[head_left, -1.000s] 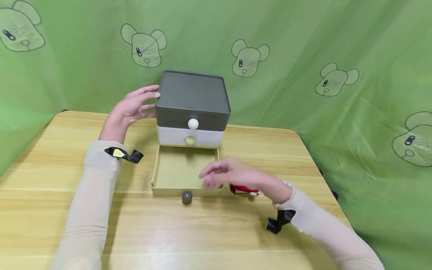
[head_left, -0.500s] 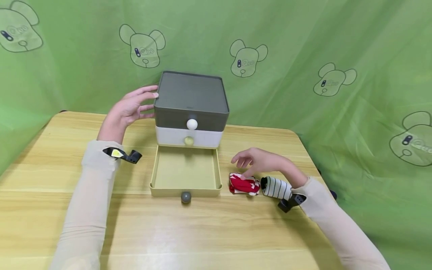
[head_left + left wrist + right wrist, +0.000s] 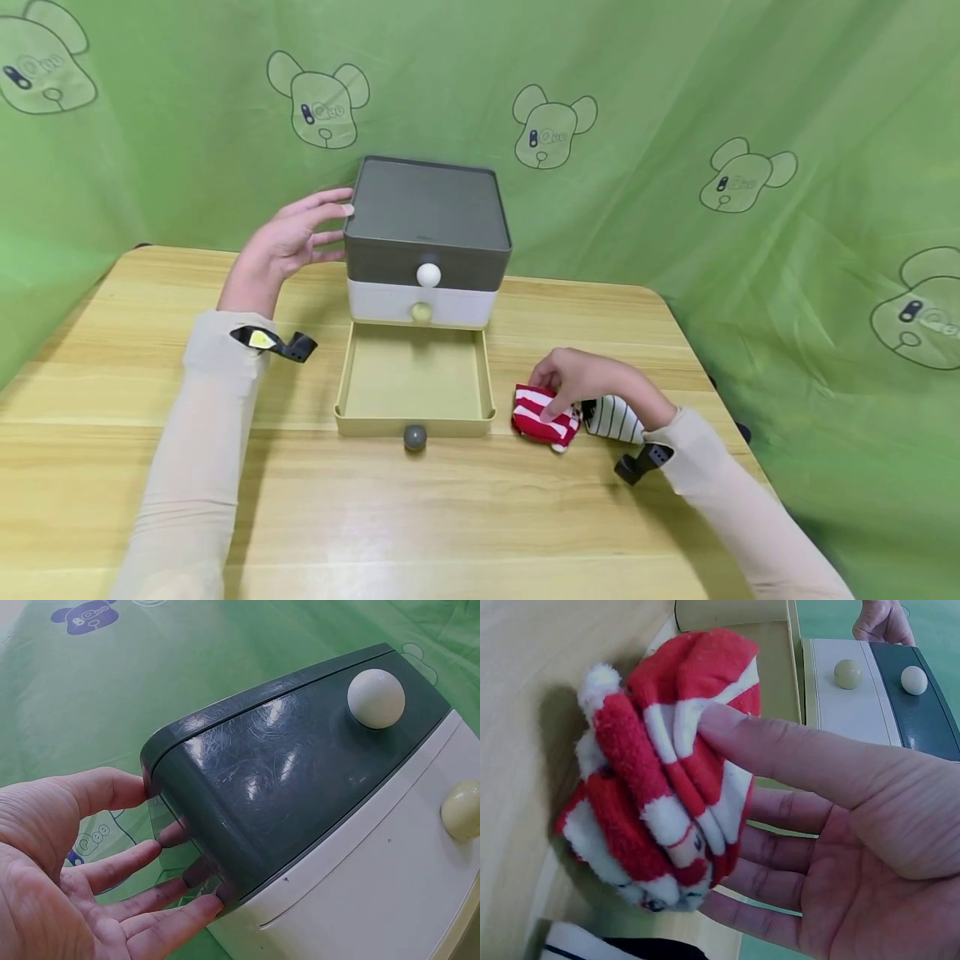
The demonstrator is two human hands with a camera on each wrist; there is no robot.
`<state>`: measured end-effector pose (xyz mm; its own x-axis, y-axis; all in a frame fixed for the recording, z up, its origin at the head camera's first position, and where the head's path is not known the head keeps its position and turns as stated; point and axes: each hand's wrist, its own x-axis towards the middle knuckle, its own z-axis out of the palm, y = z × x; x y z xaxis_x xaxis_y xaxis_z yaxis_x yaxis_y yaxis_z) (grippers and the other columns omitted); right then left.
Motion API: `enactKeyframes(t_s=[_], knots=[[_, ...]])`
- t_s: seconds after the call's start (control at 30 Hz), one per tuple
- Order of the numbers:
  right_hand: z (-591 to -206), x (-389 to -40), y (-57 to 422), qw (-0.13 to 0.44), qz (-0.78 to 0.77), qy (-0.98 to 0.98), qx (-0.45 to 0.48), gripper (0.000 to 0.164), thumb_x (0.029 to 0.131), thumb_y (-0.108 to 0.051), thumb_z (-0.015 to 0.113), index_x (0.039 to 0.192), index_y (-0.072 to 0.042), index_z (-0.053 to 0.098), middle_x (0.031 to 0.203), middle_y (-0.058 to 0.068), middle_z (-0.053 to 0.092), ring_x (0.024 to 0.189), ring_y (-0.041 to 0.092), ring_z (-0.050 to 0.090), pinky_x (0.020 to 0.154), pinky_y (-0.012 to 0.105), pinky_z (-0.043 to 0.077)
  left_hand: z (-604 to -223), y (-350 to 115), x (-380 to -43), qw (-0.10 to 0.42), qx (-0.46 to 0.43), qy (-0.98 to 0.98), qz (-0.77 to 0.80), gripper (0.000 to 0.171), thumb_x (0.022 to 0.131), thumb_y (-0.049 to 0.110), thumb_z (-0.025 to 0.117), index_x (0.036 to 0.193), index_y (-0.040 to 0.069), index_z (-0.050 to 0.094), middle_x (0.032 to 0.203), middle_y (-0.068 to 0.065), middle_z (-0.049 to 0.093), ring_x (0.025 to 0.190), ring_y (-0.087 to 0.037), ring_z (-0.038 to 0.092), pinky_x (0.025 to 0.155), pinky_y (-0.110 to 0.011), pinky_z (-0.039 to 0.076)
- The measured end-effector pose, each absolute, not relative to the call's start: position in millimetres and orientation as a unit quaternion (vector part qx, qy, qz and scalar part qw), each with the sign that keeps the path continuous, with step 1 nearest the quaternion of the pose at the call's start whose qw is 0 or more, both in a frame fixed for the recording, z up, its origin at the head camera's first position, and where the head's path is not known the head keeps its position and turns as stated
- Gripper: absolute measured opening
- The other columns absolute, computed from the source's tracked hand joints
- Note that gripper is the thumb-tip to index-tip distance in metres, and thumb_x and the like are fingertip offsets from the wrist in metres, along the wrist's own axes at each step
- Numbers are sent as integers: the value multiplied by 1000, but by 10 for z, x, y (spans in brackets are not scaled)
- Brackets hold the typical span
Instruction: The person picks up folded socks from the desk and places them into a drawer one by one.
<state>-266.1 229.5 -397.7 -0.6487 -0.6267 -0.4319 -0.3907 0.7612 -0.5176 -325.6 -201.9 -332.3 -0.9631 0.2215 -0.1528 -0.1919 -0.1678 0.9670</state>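
Observation:
A bundle of red-and-white striped fuzzy socks [image 3: 546, 417] sits right of the pulled-out drawer, folded up. My right hand [image 3: 581, 375] pinches it, thumb on the near face and fingers behind, as the right wrist view shows close up. Just right of it, partly under my wrist, lies a rolled white sock with dark stripes [image 3: 615, 418]. My left hand [image 3: 288, 237] rests its spread fingertips against the left side of the dark grey top drawer unit [image 3: 247, 780]. The beige bottom drawer [image 3: 414, 427], with a grey round knob [image 3: 415, 437], stands pulled out and holds nothing.
Below the dark top unit is a white drawer [image 3: 390, 302] with a pale yellow knob [image 3: 422, 312]; the top one has a white knob [image 3: 428, 275]. Everything stands on a wooden table [image 3: 315, 517]. A green printed curtain [image 3: 622, 192] hangs behind and at the sides.
My right hand has moved from over the drawer to the right and taken hold of the red-and-white socks, which are tilted now. The left hand stays at the drawer unit.

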Motion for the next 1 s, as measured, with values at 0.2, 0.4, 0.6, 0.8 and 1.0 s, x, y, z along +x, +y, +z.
enactKeyframes(t_s=[0.2, 0.4, 0.6, 0.8, 1.0], knots=[[-4009, -2641, 2315, 313, -217, 877, -292, 32, 78, -12, 88, 101, -2, 68, 89, 3, 71, 80, 12, 61, 72, 23, 56, -3326, -2017, -3262, 135, 12, 630, 765, 62, 102, 22, 62, 158, 26, 36, 144, 6, 48, 153, -34, 28, 127, -49, 29], [-4045, -2626, 2336, 313, -234, 868, -306, 35, 77, -9, 87, 101, -3, 64, 92, 5, 68, 84, 14, 60, 73, 22, 56, -3331, -2012, -3261, 135, 12, 632, 763, 61, 103, 22, 61, 158, 26, 36, 153, 3, 43, 152, -34, 29, 126, -49, 30], [-4026, -2651, 2374, 319, -266, 857, -305, 31, 79, -4, 84, 103, -4, 65, 95, 6, 67, 90, 18, 61, 79, 26, 57, -3329, -2012, -3256, 135, 14, 635, 760, 62, 103, 22, 61, 159, 27, 35, 165, -2, 30, 153, -34, 28, 126, -49, 30], [-3937, -2669, 2395, 307, -309, 845, -311, 32, 82, -6, 82, 110, -4, 66, 101, 8, 69, 96, 23, 64, 85, 30, 58, -3329, -2014, -3247, 137, 19, 637, 758, 62, 104, 22, 59, 160, 26, 33, 168, -3, 26, 154, -35, 26, 127, -50, 29], [-3797, -2676, 2301, 265, -325, 849, -322, 33, 85, -9, 82, 114, -5, 67, 105, 8, 71, 98, 24, 66, 85, 32, 61, -3329, -2023, -3244, 136, 22, 640, 756, 62, 104, 24, 60, 160, 25, 33, 165, -3, 31, 153, -34, 28, 126, -49, 29]])
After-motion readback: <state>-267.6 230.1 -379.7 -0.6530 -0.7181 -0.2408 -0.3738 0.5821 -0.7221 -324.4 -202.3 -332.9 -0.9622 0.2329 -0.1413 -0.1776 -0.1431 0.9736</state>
